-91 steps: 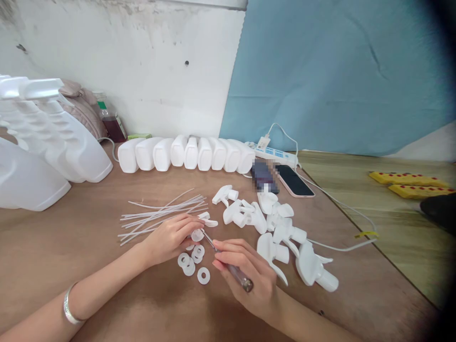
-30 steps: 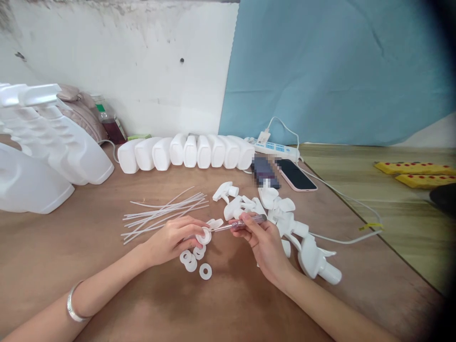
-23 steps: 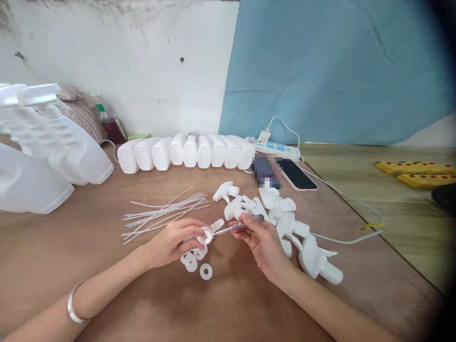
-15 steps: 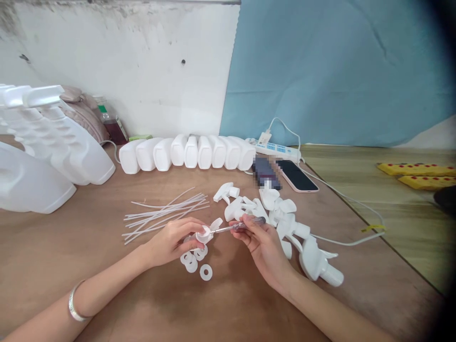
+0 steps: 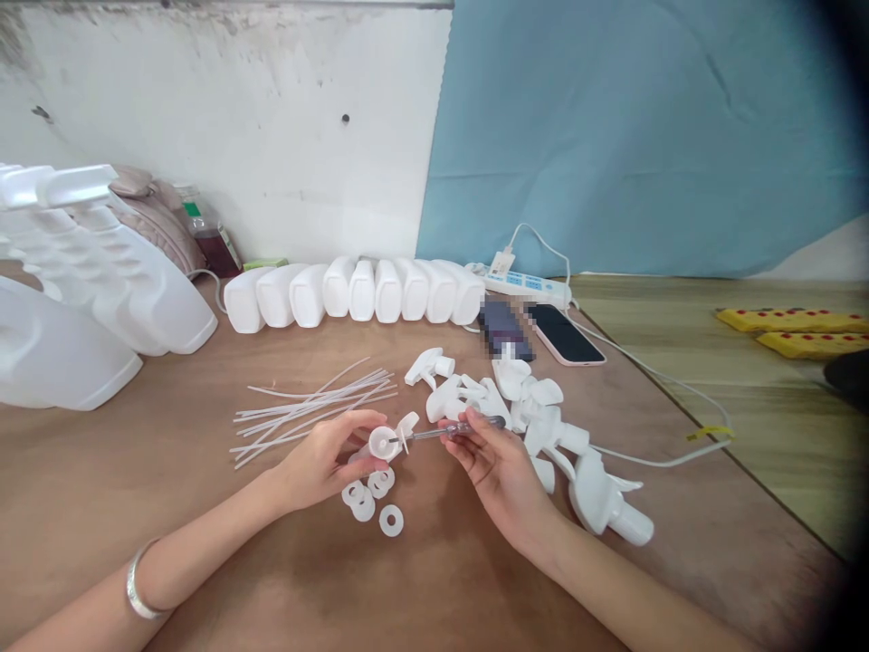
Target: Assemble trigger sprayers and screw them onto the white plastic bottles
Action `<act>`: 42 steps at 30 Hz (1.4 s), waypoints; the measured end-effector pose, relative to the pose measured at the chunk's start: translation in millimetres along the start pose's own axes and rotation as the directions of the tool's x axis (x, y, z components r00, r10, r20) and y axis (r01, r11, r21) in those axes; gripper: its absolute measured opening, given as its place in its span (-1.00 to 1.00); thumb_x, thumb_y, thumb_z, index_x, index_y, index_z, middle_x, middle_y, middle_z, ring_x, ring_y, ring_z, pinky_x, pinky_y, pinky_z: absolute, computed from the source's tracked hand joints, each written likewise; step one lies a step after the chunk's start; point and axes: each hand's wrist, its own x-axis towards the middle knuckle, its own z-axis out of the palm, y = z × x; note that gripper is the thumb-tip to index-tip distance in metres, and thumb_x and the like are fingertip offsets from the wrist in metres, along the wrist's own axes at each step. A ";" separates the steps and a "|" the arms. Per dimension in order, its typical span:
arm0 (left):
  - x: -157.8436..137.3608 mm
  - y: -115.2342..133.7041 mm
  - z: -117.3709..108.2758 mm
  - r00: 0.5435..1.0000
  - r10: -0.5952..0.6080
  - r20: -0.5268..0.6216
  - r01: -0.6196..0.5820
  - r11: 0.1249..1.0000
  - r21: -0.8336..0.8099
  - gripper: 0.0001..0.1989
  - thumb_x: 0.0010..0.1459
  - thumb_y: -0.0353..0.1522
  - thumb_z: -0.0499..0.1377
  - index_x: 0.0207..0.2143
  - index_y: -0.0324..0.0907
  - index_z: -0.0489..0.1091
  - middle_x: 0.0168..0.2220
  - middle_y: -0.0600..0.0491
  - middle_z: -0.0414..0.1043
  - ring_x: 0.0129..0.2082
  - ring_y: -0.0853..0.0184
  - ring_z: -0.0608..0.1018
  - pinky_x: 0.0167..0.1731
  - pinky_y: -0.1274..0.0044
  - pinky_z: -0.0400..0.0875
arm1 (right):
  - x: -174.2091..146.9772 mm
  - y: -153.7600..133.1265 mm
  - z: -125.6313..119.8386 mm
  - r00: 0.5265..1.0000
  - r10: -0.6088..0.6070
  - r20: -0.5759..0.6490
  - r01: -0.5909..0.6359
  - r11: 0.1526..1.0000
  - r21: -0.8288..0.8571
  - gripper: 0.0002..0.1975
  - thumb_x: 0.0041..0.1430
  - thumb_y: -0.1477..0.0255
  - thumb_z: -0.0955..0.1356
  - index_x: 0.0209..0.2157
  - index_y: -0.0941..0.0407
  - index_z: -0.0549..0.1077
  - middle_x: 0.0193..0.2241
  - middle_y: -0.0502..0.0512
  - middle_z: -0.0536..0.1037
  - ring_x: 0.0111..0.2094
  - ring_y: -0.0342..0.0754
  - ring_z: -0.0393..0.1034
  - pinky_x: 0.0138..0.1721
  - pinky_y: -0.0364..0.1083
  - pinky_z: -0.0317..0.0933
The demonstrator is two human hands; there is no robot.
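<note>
My left hand (image 5: 339, 457) is closed around a white trigger spray head (image 5: 384, 443), its round open collar turned up towards me. My right hand (image 5: 499, 457) grips a slim screwdriver (image 5: 434, 434) by its clear, dark-ended handle. The thin metal shaft points left, and its tip lies at the collar's opening; how deep it reaches I cannot tell. Just below my left hand lie several flat white ring washers (image 5: 391, 521), some overlapping. Beyond that hand is a loose bundle of thin white tubes (image 5: 312, 407). More white spray heads (image 5: 601, 498) are heaped beside my right hand.
Several white bottles (image 5: 309, 294) lie in a row along the wall, with larger ones (image 5: 163, 299) at the left. Two phones (image 5: 567, 333) and a power strip (image 5: 529, 285) sit at the back right. A white cable (image 5: 669, 465) loops over the table's right edge.
My left fingers have drawn back from the collar, so its inside now shows. The screwdriver tip has come over the opening, while my right hand has barely moved.
</note>
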 end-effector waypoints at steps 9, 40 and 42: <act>4.3 2.7 -1.8 0.971 0.024 -0.239 0.035 0.971 0.238 -0.72 0.11 -0.37 0.15 -0.13 -0.16 0.18 -0.21 0.02 0.45 -0.23 0.36 0.53 -0.23 0.48 0.50 | -15.8 6.0 -2.3 0.922 -0.290 0.258 0.376 0.831 -0.410 -0.78 0.10 0.29 0.33 -0.48 0.16 0.41 -0.48 0.05 0.51 -0.49 -0.18 0.39 -0.38 -0.15 0.34; 93.1 75.8 20.2 0.883 0.171 0.437 -0.294 0.928 0.231 -0.65 0.25 -0.44 -0.09 0.07 -0.10 0.17 -0.10 -0.03 0.38 -0.12 0.33 0.41 -0.12 0.49 0.29 | -38.5 28.7 -24.7 -0.352 -0.023 0.936 0.850 -0.427 0.309 -0.86 0.21 0.36 0.26 -0.30 0.00 0.45 -0.05 -0.27 0.45 0.00 -0.30 0.29 0.03 -0.29 0.20; 85.6 74.7 16.2 0.874 0.096 0.476 -0.237 0.940 0.246 -0.65 0.26 -0.43 -0.10 0.08 -0.09 0.17 -0.11 -0.03 0.39 -0.14 0.33 0.43 -0.15 0.51 0.32 | -39.0 27.9 -23.3 -0.348 -0.063 0.935 0.860 -0.419 0.292 -0.82 0.24 0.40 0.22 -0.28 0.01 0.46 -0.10 -0.26 0.49 -0.03 -0.32 0.31 0.04 -0.29 0.18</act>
